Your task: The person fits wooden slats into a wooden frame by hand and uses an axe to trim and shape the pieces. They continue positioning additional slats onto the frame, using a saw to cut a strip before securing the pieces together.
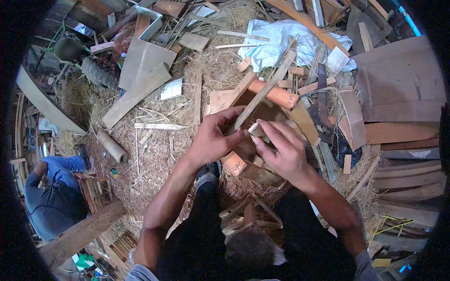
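Observation:
A long, narrow wooden strip [266,91] slants up and away from my left hand [211,140], whose thumb and fingers are closed on its near end. Close beside it, my right hand [286,152] pinches a short, pale piece [256,129] that looks like wood; its far side is hidden by my fingers. The two hands nearly meet above an orange-brown wooden frame or stand, with one orange beam [276,93] beyond the strip and another orange end [234,163] below my left hand. My knees are on either side of a low wooden support [249,236].
Shavings and straw [164,154] cover the floor. A white sack [286,42] lies ahead among offcuts. Large brown panels [398,84] and stacked curved boards [408,182] fill the right side. Another person [54,201] sits at lower left near a thick plank [84,229].

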Demonstrator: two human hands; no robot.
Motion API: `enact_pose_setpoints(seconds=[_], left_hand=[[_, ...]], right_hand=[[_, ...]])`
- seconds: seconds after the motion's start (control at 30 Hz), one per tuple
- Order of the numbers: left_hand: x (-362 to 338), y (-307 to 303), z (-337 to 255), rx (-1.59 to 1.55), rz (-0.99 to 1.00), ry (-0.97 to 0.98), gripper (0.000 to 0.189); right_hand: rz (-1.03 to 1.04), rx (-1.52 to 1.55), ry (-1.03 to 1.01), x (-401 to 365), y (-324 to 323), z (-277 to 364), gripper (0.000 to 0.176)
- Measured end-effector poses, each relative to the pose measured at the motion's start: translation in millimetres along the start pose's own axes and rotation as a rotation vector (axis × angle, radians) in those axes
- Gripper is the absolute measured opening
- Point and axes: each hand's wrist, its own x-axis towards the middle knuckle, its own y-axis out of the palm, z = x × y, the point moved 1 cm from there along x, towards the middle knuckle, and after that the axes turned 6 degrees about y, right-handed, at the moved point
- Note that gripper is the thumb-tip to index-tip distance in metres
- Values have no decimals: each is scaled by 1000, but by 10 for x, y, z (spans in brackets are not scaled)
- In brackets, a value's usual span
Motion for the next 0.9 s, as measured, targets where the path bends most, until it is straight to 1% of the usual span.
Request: enact_pose_setpoints(seconds=[0.1,0.2,0.3,0.4,0.5,0.6,0.7,0.9], left_hand=[[0,7,-33,-19,16,26,49],[-1,38,-76,21,11,99,49],[-3,79,-143,20,10,49,52],[-21,104,-195,100,5,2,53],[-21,118,-156,137,32,49,49],[-32,151,-94,40,24,29,49],[-44,150,-63,68,30,2,50],[-46,145,-37,77,36,28,50]], right_hand=[[24,3,-5,6,-28,47,39],[16,0,3,-8,-52,40,40],[-1,6,16,-23,-67,21,40],[-13,7,33,-33,-85,11,39],[-13,-4,46,-65,-93,0,38],[-17,14,60,-110,-75,-15,38],[-21,21,66,-134,-68,-23,38],[-5,0,68,-150,-66,-7,38]])
